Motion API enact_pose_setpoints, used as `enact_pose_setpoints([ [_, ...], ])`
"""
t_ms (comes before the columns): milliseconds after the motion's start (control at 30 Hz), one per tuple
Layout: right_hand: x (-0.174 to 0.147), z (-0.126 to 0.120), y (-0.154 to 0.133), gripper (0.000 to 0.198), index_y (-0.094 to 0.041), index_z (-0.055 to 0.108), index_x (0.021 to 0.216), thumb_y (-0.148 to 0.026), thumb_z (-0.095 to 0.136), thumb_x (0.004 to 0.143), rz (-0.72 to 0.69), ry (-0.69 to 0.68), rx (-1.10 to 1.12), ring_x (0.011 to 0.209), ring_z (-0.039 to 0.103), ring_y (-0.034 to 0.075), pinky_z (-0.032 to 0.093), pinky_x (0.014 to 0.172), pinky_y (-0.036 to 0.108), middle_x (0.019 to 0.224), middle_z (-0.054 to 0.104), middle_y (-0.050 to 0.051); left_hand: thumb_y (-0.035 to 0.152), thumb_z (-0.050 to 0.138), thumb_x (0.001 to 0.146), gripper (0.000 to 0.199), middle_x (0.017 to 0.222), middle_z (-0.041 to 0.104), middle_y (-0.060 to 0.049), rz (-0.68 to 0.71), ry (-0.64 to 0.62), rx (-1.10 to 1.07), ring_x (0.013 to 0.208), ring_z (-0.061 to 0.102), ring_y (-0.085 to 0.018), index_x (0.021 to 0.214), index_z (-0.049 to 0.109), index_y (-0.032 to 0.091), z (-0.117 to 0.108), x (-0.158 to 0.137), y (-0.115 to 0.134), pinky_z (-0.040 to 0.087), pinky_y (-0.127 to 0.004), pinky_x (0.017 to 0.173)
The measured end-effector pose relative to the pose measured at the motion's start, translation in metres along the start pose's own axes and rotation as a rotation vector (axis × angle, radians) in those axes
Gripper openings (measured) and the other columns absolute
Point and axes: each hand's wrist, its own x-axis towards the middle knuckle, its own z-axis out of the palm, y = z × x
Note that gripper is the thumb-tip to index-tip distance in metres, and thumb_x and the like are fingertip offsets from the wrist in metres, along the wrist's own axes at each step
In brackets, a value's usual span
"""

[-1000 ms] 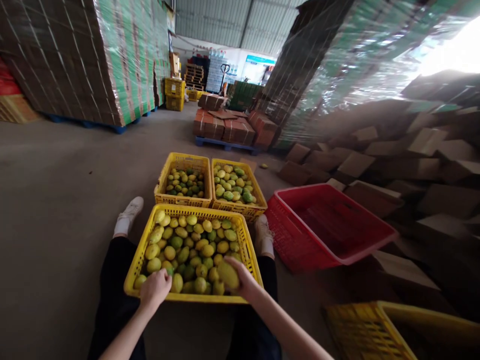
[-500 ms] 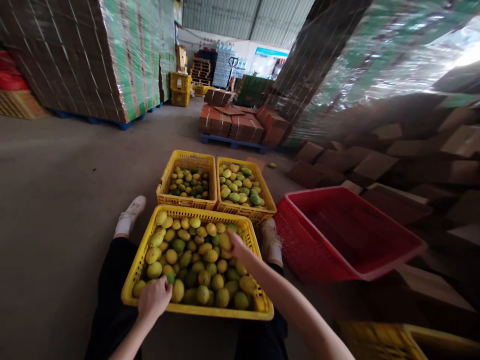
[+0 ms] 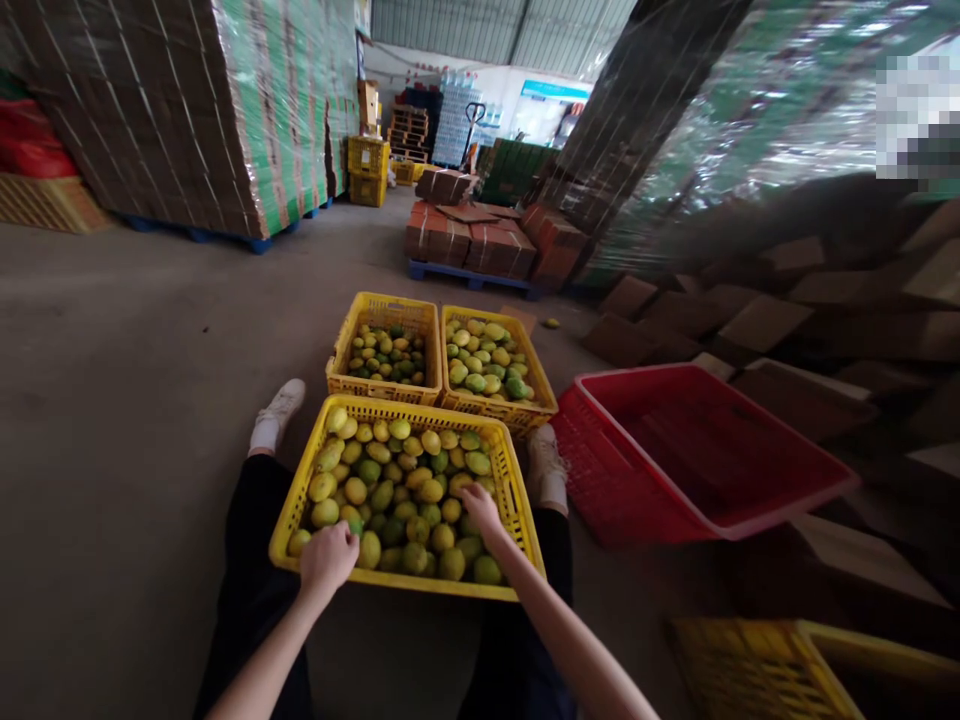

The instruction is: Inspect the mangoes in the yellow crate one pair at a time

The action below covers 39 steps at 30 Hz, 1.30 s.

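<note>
A yellow plastic crate (image 3: 409, 583) full of yellow and green lemons (image 3: 418, 530) stands between my legs. My left hand (image 3: 328, 556) is closed over the crate's near left corner, beside a greenish lemon (image 3: 351, 518). What its curled fingers hold, if anything, is hidden. Over the right part of the same crate, my right hand (image 3: 481, 506) has its fingers closed on a yellow lemon (image 3: 458, 484) among the others.
Two smaller yellow crates, left (image 3: 384, 388) and right (image 3: 499, 408), hold more lemons just beyond. To the right are a red crate (image 3: 637, 465), piled cardboard boxes (image 3: 765, 325) and another yellow crate (image 3: 750, 665). Flattened cartons lie on a blue pallet (image 3: 472, 280); wrapped stacks (image 3: 281, 120) rise behind.
My right hand has drawn slightly back and lower in the crate, with its fingertips among the lemons. The left hand stays at the near left corner. The whole view has shifted a little.
</note>
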Motion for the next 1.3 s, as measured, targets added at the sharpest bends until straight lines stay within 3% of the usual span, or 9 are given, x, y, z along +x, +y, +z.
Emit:
enact_pose_setpoints([
  [133, -0.048, 0.009, 0.027, 0.005, -0.024, 0.062, 0.067, -0.029, 0.062, 0.069, 0.006, -0.011, -0.062, 0.084, 0.07, 0.027, 0.054, 0.082, 0.036, 0.075, 0.072, 0.003, 0.031, 0.042, 0.099, 0.038, 0.102, 0.08, -0.015, 0.001, 0.007, 0.006, 0.101, 0.075, -0.03, 0.103, 0.078, 0.019, -0.002, 0.0, 0.0, 0.05, -0.034, 0.076],
  [267, -0.057, 0.01, 0.03, 0.002, -0.024, 0.063, 0.072, -0.023, 0.061, 0.072, -0.033, -0.062, -0.167, 0.094, 0.069, 0.027, 0.052, 0.09, 0.035, 0.086, 0.073, 0.005, 0.033, 0.044, 0.098, 0.037, 0.103, 0.08, -0.015, -0.003, 0.011, -0.001, 0.103, 0.075, -0.03, 0.104, 0.078, 0.019, -0.004, 0.0, 0.0, 0.05, -0.034, 0.078],
  [567, -0.008, 0.04, 0.018, 0.031, -0.014, 0.064, 0.106, -0.014, 0.067, 0.075, -0.015, -0.215, -0.508, 0.121, 0.061, 0.035, 0.042, 0.103, 0.037, 0.119, 0.069, 0.021, 0.035, 0.044, 0.098, 0.036, 0.101, 0.08, -0.013, -0.026, 0.038, 0.003, 0.1, 0.075, -0.031, 0.103, 0.076, 0.02, -0.007, -0.003, 0.0, 0.048, -0.033, 0.075],
  [700, 0.016, 0.06, 0.011, 0.051, -0.012, 0.059, 0.122, -0.027, 0.076, 0.076, 0.038, -0.242, -0.56, 0.122, 0.062, 0.037, 0.047, 0.098, 0.039, 0.121, 0.069, 0.022, 0.036, 0.045, 0.098, 0.035, 0.097, 0.08, -0.013, -0.023, 0.055, -0.021, 0.097, 0.075, -0.03, 0.106, 0.074, 0.02, -0.006, -0.002, 0.002, 0.047, -0.033, 0.075],
  [800, 0.026, 0.075, 0.005, 0.054, -0.012, 0.06, 0.124, -0.035, 0.075, 0.078, 0.079, -0.219, -0.577, 0.123, 0.062, 0.04, 0.049, 0.094, 0.043, 0.127, 0.066, 0.025, 0.036, 0.046, 0.098, 0.034, 0.097, 0.079, -0.013, -0.029, 0.059, -0.034, 0.097, 0.075, -0.03, 0.108, 0.074, 0.019, -0.006, -0.002, 0.003, 0.047, -0.033, 0.075],
  [900, 0.03, 0.082, 0.0, 0.045, -0.015, 0.065, 0.116, -0.026, 0.076, 0.073, 0.072, -0.208, -0.569, 0.12, 0.064, 0.038, 0.05, 0.092, 0.041, 0.128, 0.066, 0.022, 0.036, 0.045, 0.098, 0.035, 0.099, 0.079, -0.014, -0.035, 0.054, -0.031, 0.097, 0.075, -0.03, 0.109, 0.074, 0.018, -0.007, -0.003, 0.004, 0.047, -0.033, 0.076],
  [1000, 0.028, 0.079, -0.003, 0.034, -0.017, 0.069, 0.102, -0.024, 0.077, 0.07, 0.031, -0.213, -0.51, 0.113, 0.067, 0.034, 0.051, 0.088, 0.035, 0.115, 0.072, 0.017, 0.036, 0.044, 0.098, 0.036, 0.099, 0.079, -0.015, -0.033, 0.047, -0.029, 0.098, 0.075, -0.031, 0.108, 0.074, 0.018, -0.01, -0.004, 0.004, 0.047, -0.034, 0.076],
  [1167, -0.002, 0.054, 0.004, 0.024, -0.019, 0.064, 0.091, -0.039, 0.069, 0.079, -0.005, -0.215, -0.333, 0.085, 0.07, 0.025, 0.054, 0.072, 0.031, 0.085, 0.073, 0.007, 0.035, 0.044, 0.098, 0.036, 0.099, 0.079, -0.015, -0.024, 0.039, -0.026, 0.098, 0.075, -0.031, 0.106, 0.075, 0.018, -0.011, -0.004, 0.002, 0.049, -0.035, 0.077],
  [1300, -0.049, 0.034, 0.028, 0.038, -0.022, 0.056, 0.102, -0.033, 0.072, 0.069, -0.068, -0.175, -0.239, 0.086, 0.068, 0.024, 0.055, 0.078, 0.033, 0.095, 0.073, 0.005, 0.037, 0.043, 0.098, 0.039, 0.103, 0.079, -0.016, -0.025, 0.01, 0.009, 0.102, 0.074, -0.031, 0.106, 0.076, 0.017, -0.011, -0.004, 0.001, 0.05, -0.035, 0.078],
])
